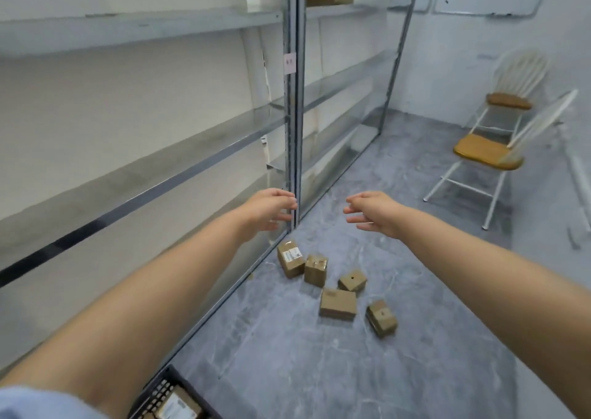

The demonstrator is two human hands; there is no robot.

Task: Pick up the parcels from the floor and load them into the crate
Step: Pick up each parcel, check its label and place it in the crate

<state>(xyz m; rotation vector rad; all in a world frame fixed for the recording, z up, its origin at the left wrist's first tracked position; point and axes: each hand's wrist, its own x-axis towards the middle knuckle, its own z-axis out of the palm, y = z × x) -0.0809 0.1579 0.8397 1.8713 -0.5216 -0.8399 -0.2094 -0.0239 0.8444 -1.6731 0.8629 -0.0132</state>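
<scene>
Brown parcels [337,303]; grey veined floor [319,370]; black crate [159,393]; white chairs [499,158]; blurred sleeve [38,402] seemingly pale blue.

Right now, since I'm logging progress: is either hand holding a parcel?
No, the left hand and the right hand are both open and bare, while five parcels lie on the floor.

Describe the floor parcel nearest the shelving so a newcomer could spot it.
Follow the middle post of the metal shelving down to the grey floor, where five brown parcels lie scattered. The parcel closest to the post's foot, leftmost in the group, is the one. It alone shows a clear white printed label on top.
</scene>
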